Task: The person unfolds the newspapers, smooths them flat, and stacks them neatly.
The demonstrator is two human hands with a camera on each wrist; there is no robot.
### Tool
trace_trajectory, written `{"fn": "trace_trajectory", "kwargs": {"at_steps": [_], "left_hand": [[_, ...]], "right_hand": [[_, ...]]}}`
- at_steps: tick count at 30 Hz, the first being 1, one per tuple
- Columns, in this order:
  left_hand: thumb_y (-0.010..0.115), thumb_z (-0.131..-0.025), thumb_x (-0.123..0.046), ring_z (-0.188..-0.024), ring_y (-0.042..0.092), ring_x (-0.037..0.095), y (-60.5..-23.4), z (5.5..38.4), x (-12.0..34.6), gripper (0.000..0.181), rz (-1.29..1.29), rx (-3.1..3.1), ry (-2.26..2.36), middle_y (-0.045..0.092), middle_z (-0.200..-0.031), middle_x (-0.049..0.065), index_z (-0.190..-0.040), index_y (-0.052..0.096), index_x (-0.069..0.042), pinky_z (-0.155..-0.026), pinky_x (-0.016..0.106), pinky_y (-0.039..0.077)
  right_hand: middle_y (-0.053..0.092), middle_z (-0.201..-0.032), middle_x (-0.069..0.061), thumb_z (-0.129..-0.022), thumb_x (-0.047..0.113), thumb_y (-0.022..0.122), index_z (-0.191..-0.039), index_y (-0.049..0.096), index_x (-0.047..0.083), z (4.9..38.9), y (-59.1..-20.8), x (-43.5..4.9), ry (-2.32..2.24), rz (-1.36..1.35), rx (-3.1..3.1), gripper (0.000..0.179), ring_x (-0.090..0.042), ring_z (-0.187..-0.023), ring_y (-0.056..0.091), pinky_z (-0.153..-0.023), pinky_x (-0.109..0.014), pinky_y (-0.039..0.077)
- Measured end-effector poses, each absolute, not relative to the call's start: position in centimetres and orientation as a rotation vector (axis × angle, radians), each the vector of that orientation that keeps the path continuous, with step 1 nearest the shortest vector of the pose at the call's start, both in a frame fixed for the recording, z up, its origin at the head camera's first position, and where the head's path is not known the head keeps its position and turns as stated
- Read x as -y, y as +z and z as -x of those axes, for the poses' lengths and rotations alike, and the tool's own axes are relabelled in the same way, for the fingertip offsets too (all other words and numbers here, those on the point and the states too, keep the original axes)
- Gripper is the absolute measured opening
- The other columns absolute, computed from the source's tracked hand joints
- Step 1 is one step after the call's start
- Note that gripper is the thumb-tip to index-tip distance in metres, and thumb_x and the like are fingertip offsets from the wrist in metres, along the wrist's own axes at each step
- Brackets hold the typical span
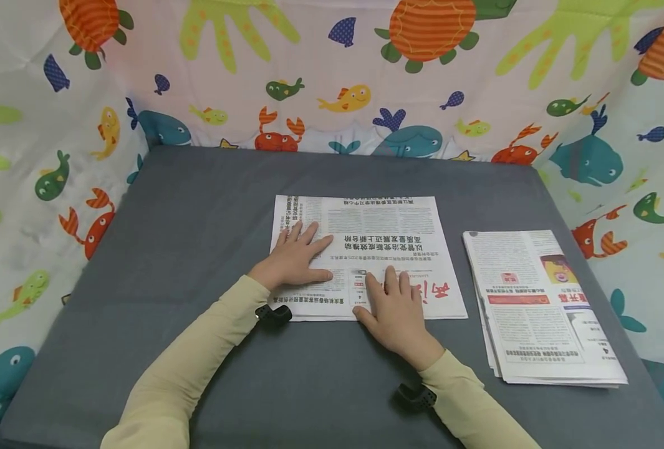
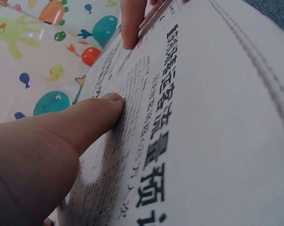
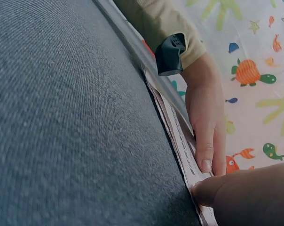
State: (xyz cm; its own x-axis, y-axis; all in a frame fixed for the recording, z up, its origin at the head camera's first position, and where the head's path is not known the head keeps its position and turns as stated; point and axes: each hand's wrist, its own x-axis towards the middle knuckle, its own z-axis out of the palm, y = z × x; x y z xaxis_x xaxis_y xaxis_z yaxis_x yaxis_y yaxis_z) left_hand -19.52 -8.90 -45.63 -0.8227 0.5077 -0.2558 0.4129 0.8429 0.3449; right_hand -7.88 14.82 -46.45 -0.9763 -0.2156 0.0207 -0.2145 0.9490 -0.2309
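Note:
A folded newspaper (image 1: 376,218) lies flat on the grey table, its print upside down in the head view. My left hand (image 1: 295,255) rests on its left part with the fingers spread. Near the front edge my right hand (image 1: 396,312) touches the sheet, fingers straight and thumb out to the left. The left wrist view shows the left thumb (image 2: 95,117) pressed on the newspaper (image 2: 212,122), with fingertips of the other hand beyond it. From the right wrist view, the newspaper's layered edge (image 3: 172,127) runs beneath both hands.
A stack of folded newspapers (image 1: 539,312) lies at the right of the grey table (image 1: 197,206). Cloth printed with sea animals (image 1: 225,81) hangs along the back and both sides. Each wrist carries a black strapped device (image 1: 416,397).

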Motion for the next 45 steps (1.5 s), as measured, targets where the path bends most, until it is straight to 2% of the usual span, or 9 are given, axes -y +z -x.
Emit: {"fn": "trace_trajectory", "kwargs": {"at_steps": [22,28,36,42,45], "left_hand": [[0.059,-0.094,-0.064,-0.159,-0.004,0.045,-45.3,18.8,9.4,0.085,-0.675,-2.697,0.429,0.004,-0.174,0.013,-0.164,0.025,-0.028,-0.125,0.066,0.003],[0.054,-0.097,-0.064,-0.158,-0.003,0.046,-45.3,17.8,9.5,0.083,-0.614,-2.716,0.396,0.002,-0.173,0.014,-0.164,0.023,-0.027,-0.125,0.066,0.004],[0.052,-0.098,-0.062,-0.158,0.001,0.048,-45.3,16.0,9.7,0.08,-0.535,-2.757,0.364,0.006,-0.173,0.016,-0.164,0.025,-0.024,-0.125,0.065,0.012],[0.055,-0.098,-0.061,-0.156,0.007,0.052,-44.7,14.4,9.5,0.081,-0.48,-2.769,0.319,0.011,-0.171,0.022,-0.163,0.028,-0.021,-0.122,0.066,0.02],[0.056,-0.097,-0.061,-0.155,0.01,0.055,-44.7,13.7,9.4,0.082,-0.466,-2.781,0.283,0.013,-0.17,0.024,-0.162,0.03,-0.021,-0.121,0.066,0.023]], "right_hand": [[0.046,-0.145,-0.029,-0.091,0.045,0.072,-0.146,0.054,0.012,8.2,-45.9,-14.8,-0.381,0.392,-3.086,0.067,-0.056,-0.137,0.038,-0.106,-0.073,0.035],[0.042,-0.155,-0.027,-0.093,0.045,0.069,-0.148,0.053,0.014,9.3,-45.4,-15.5,-0.382,0.402,-3.0,0.065,-0.056,-0.146,0.032,-0.112,-0.073,0.03],[0.039,-0.158,-0.029,-0.093,0.045,0.067,-0.148,0.054,0.013,10.7,-45.1,-15.5,-0.401,0.389,-2.979,0.064,-0.057,-0.147,0.031,-0.112,-0.074,0.029],[0.05,-0.141,-0.028,-0.092,0.043,0.066,-0.141,0.059,0.013,12.2,-45.0,-14.9,-0.435,0.383,-3.022,0.058,-0.049,-0.13,0.043,-0.103,-0.068,0.038],[0.047,-0.143,-0.028,-0.093,0.044,0.065,-0.143,0.057,0.013,13.2,-45.0,-14.6,-0.45,0.355,-3.012,0.06,-0.051,-0.135,0.04,-0.105,-0.068,0.037]]}}
